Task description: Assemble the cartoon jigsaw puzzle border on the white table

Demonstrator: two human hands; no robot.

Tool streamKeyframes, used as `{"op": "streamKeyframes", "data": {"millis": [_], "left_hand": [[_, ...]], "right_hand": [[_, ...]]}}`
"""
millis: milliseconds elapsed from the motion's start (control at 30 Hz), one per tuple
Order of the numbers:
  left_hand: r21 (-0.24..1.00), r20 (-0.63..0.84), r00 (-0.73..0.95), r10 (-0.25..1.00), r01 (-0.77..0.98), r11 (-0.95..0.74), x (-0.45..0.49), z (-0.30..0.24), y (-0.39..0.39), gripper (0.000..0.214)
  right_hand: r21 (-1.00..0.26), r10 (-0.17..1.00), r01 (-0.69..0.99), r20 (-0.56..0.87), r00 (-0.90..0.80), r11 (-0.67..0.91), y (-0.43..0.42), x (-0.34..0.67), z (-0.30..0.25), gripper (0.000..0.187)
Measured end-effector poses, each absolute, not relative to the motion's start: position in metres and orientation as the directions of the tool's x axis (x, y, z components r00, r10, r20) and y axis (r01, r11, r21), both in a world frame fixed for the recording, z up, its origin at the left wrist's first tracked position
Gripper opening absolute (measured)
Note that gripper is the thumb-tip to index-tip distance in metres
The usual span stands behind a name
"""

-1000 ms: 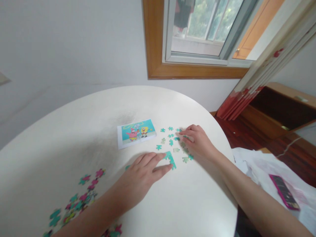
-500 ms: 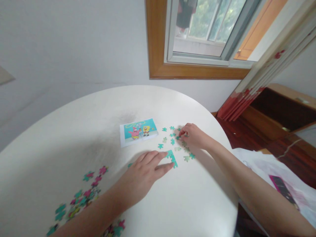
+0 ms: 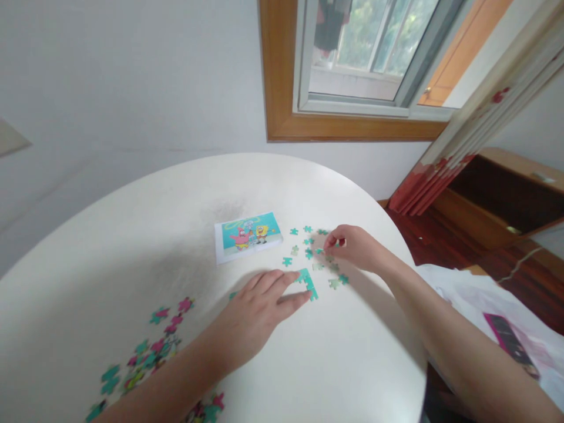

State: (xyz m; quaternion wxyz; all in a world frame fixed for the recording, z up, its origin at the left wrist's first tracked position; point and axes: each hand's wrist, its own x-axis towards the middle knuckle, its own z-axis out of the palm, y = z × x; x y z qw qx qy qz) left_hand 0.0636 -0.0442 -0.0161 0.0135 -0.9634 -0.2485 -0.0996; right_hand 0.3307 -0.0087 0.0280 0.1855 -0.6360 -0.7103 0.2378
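My left hand point(image 3: 253, 314) lies on the table with thumb and index finger apart. Those two fingertips touch a small joined strip of teal jigsaw pieces point(image 3: 309, 283), bent like a corner. My right hand point(image 3: 348, 245) hovers low over loose teal and pale green jigsaw pieces point(image 3: 294, 251), its fingers pinched together. A teal jigsaw piece point(image 3: 319, 251) shows right by its fingertips; what is between them, if anything, I cannot make out. Behind my left hand lies a picture card point(image 3: 249, 234) with cartoon figures on teal.
A pile of pink, teal and mixed jigsaw pieces point(image 3: 152, 355) spreads beside and partly under my left forearm. The round white table point(image 3: 247, 176) meets a wall below a window point(image 3: 361, 59). A phone-like dark object point(image 3: 511, 343) lies on white cloth at the right.
My right hand has drawn slightly back to the right and lower, uncovering a few pieces near its fingertips. My left hand stays in place on the joined pieces.
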Motion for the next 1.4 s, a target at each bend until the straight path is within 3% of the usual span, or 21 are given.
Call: {"op": "streamKeyframes", "data": {"millis": [100,267,467,600,733,933,1233,1400], "left_hand": [[0.032,0.204,0.856,0.475,0.479,-0.877,0.064,-0.016,-0.045,0.057],[0.037,0.202,0.858,0.472,0.475,-0.879,0.064,-0.015,-0.045,0.057],[0.038,0.178,0.86,0.478,0.479,-0.877,0.064,-0.014,-0.045,0.057],[0.048,0.168,0.864,0.474,0.474,-0.879,0.065,-0.013,-0.045,0.058],[0.049,0.175,0.863,0.473,0.472,-0.88,0.064,-0.013,-0.045,0.057],[0.047,0.189,0.86,0.474,0.474,-0.879,0.064,-0.014,-0.045,0.056],[0.044,0.189,0.861,0.473,0.473,-0.88,0.064,-0.014,-0.044,0.055],[0.048,0.192,0.859,0.474,0.474,-0.879,0.065,-0.013,-0.044,0.052]], "right_hand": [[-0.734,0.99,0.672,0.001,-0.138,0.094,-0.047,0.328,0.027,0.011],[-0.771,0.999,0.635,0.024,-0.046,0.048,-0.096,0.315,-0.002,0.012],[-0.657,0.997,0.751,0.064,-0.031,0.065,-0.099,0.309,-0.014,0.017],[-0.66,0.994,0.743,0.073,-0.076,0.105,-0.101,0.315,-0.008,0.027],[-0.651,0.983,0.736,0.111,-0.149,0.185,-0.108,0.323,-0.004,0.023],[-0.509,0.947,0.8,0.199,-0.251,0.318,-0.123,0.323,-0.005,0.025],[-0.487,0.959,0.829,0.205,-0.198,0.276,-0.13,0.308,-0.013,0.012],[-0.472,0.961,0.84,0.201,-0.191,0.266,-0.128,0.303,-0.013,0.015]]}}
